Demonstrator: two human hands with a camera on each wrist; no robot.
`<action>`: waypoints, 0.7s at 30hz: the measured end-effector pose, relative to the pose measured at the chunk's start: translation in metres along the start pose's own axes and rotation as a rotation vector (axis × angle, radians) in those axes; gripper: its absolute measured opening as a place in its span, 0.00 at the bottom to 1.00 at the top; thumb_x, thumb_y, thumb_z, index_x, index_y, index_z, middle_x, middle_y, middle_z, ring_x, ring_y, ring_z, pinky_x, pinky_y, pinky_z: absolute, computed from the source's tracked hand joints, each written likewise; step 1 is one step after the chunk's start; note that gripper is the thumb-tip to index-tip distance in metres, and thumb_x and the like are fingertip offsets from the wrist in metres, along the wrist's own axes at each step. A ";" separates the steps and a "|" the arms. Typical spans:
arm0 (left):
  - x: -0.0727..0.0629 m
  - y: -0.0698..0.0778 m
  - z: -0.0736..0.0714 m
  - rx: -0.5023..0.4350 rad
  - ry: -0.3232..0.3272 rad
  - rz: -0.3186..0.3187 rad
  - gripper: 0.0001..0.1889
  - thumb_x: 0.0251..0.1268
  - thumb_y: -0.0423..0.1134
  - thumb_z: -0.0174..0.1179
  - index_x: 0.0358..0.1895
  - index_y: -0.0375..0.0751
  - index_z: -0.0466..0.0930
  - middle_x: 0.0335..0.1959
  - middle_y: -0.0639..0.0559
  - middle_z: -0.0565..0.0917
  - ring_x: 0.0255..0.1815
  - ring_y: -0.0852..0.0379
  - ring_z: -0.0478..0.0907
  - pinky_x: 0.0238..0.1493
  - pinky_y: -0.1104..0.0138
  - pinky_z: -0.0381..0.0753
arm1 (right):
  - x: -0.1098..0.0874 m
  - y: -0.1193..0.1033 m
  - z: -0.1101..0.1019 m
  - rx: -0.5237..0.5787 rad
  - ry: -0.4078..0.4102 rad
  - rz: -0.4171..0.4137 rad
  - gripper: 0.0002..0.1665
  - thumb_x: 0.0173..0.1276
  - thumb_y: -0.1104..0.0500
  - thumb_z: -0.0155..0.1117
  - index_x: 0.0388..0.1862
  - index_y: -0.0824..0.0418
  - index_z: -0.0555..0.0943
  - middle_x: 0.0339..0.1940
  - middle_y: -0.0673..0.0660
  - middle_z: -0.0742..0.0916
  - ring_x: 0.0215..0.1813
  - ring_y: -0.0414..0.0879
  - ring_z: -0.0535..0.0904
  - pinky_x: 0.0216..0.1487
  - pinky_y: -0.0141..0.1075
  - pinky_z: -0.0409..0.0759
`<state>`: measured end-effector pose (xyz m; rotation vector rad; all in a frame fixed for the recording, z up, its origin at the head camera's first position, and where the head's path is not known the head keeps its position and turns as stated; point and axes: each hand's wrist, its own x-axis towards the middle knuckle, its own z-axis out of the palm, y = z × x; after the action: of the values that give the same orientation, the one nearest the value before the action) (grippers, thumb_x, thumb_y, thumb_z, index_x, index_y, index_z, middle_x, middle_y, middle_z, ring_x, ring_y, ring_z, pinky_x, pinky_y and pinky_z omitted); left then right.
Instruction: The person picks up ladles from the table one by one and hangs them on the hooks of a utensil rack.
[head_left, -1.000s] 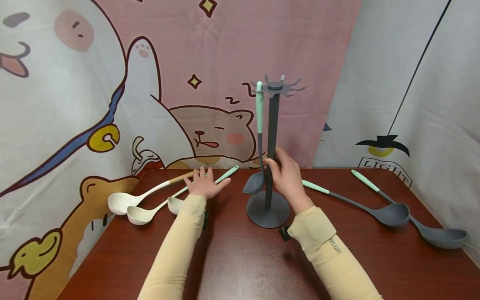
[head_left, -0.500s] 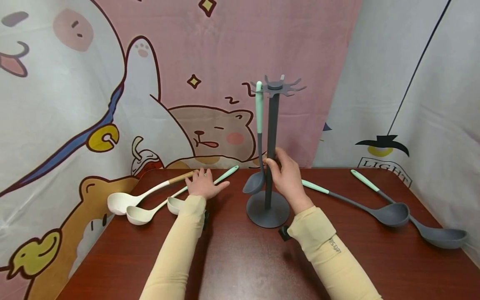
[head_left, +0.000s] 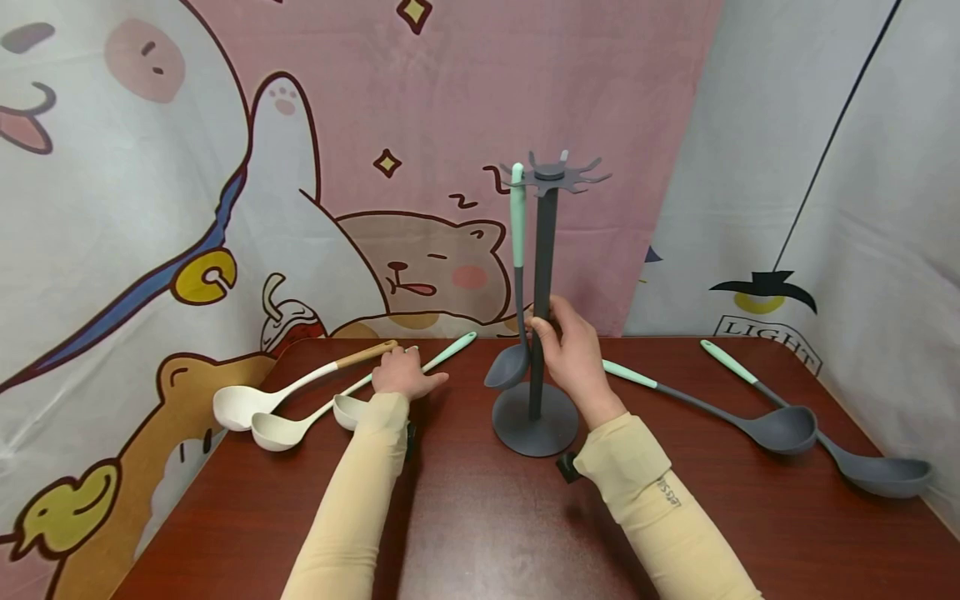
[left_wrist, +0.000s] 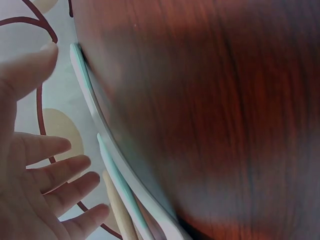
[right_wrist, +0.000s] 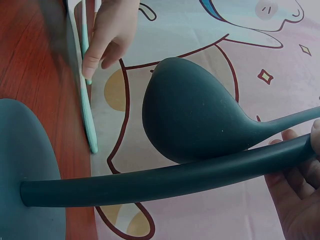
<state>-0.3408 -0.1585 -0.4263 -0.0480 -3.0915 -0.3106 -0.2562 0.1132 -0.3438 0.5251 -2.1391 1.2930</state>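
Note:
My right hand grips the post of a dark grey utensil stand, fingers and thumb around it. From the stand's top hooks hangs a grey ladle with a mint handle, its bowl close beside the post. Over on the left, my left hand hovers palm down above the handles of several pale ladles. In the left wrist view its fingers are loosely bent and apart from the mint-tipped handle. A wooden-handled white ladle and a cream ladle lie there; another pale bowl is partly behind my sleeve.
On the right lie a grey ladle and a grey spoon, both with mint handles, crossing each other. The round stand base rests on the brown table. A printed cloth hangs behind the table.
My left hand has lowered slightly toward the handles, and its spread fingers have drawn together and bent. My right hand stays on the post.

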 end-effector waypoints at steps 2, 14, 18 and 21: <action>0.000 0.000 -0.001 -0.014 -0.002 0.001 0.42 0.55 0.66 0.66 0.62 0.36 0.76 0.57 0.33 0.76 0.56 0.34 0.73 0.51 0.43 0.76 | 0.000 0.000 0.000 -0.002 0.001 -0.002 0.11 0.75 0.60 0.59 0.52 0.64 0.77 0.40 0.58 0.86 0.41 0.52 0.85 0.44 0.47 0.83; 0.001 -0.003 0.003 -0.060 0.005 -0.022 0.22 0.56 0.52 0.72 0.43 0.37 0.81 0.44 0.38 0.80 0.45 0.39 0.79 0.39 0.48 0.81 | -0.001 0.001 0.000 -0.007 0.004 -0.003 0.10 0.75 0.60 0.59 0.51 0.63 0.77 0.39 0.58 0.86 0.41 0.51 0.84 0.44 0.46 0.82; 0.002 -0.005 0.005 -0.050 0.011 -0.017 0.21 0.56 0.50 0.72 0.44 0.36 0.82 0.44 0.37 0.81 0.46 0.38 0.79 0.39 0.47 0.81 | -0.001 0.001 0.000 -0.010 0.002 0.000 0.10 0.75 0.60 0.59 0.51 0.62 0.77 0.40 0.58 0.86 0.41 0.51 0.84 0.44 0.46 0.82; 0.002 -0.004 0.004 -0.046 0.010 -0.017 0.20 0.57 0.48 0.71 0.45 0.36 0.82 0.46 0.37 0.81 0.47 0.38 0.79 0.39 0.47 0.81 | 0.000 0.001 0.000 -0.009 0.004 0.000 0.10 0.75 0.60 0.58 0.52 0.61 0.77 0.40 0.58 0.86 0.41 0.51 0.84 0.44 0.46 0.82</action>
<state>-0.3434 -0.1620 -0.4312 -0.0209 -3.0760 -0.3821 -0.2564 0.1135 -0.3445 0.5181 -2.1410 1.2828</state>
